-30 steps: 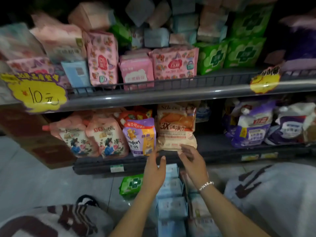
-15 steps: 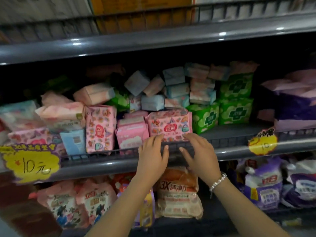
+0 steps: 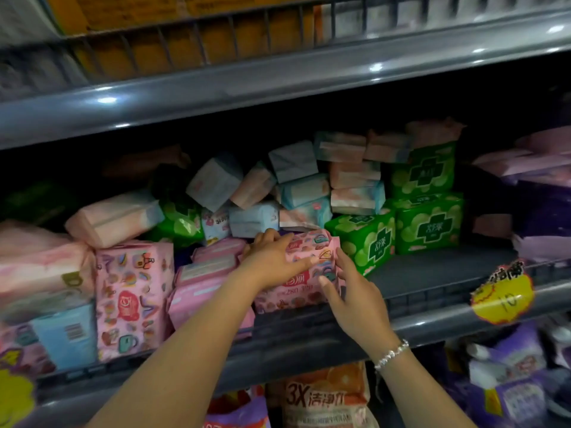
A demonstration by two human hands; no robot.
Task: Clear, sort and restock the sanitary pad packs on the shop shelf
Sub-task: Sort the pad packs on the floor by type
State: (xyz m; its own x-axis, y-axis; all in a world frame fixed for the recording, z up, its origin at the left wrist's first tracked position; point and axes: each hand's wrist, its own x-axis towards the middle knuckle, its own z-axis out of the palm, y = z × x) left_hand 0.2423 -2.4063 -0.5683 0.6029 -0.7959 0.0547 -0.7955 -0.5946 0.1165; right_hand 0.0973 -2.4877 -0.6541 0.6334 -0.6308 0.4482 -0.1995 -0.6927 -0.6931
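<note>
Head camera, as I watch remotely: both hands close on a pink patterned pad pack [image 3: 304,273] at the middle shelf's front. My left hand [image 3: 272,257] lies over its top left corner, fingers nearly straight across the glossy, cartoon-printed wrapper; my right hand [image 3: 355,296] touches its right edge with loosely spread fingers, and I cannot tell if either truly grips. At 9 o'clock stands a matching pink pack [image 3: 134,299]; at 2 o'clock, green packs [image 3: 428,225]. Bare dark shelf floor [image 3: 432,273] opens rightward, behind a low wire rail [image 3: 417,301]. Soft pastel packs [image 3: 309,186] are heaped behind.
</note>
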